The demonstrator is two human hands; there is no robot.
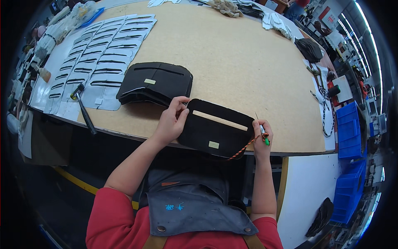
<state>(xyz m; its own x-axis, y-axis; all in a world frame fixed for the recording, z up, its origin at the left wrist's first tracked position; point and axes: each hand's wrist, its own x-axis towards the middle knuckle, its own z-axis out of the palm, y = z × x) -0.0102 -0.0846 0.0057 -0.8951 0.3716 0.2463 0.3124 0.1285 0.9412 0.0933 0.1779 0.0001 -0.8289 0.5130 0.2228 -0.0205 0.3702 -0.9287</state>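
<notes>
A black flat panel point(216, 132) with rounded corners, a long slot and a small pale label is held up at the table's front edge. My left hand point(171, 119) pinches its upper left corner between thumb and fingers. At its right edge my right hand point(262, 137) is closed on the panel and also grips a slim tool point(264, 133) with a thin pointed tip and a green end. An orange-and-black twisted cord point(247, 145) runs from that hand down across the panel. Just behind my left hand lies a stack of similar black panels point(166, 79).
A hammer point(84, 108) lies at the left, its handle over the table edge. Beyond it are rows of pale sheets with dark slits point(108, 54). Gloves point(275, 24) and dark pieces point(309, 50) lie far right. Blue bins point(349, 130) stand beyond the table's right side.
</notes>
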